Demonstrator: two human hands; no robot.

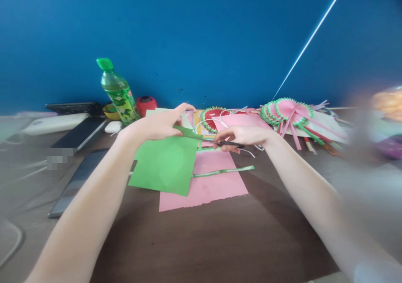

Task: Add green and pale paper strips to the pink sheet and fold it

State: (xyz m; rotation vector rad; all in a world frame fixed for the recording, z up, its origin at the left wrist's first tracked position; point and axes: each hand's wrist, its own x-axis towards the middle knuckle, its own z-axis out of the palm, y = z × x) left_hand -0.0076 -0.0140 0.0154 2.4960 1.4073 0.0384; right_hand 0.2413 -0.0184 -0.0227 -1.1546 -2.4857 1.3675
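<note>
Two hands engaged: left hand (157,123) pinching the green sheet (166,163) overlapping pink paper (218,184), right hand (246,135) with fingers curled round scissors (231,144); slack in the sheet could make a cut stray.

The scene is taken in by a single camera, worn on the person's head and aimed forward and down. The tabletop (201,241) is looked at from above its near side, at a slant, so that its far edge is set near mid-height and the blue wall (188,36) beyond is faced across the upper part. The left hand (160,122) and right hand (238,136) are viewed from behind and above, fairly near, toward the far edge. A wide span is covered; the tabletop's right side is badly blurred.
</note>
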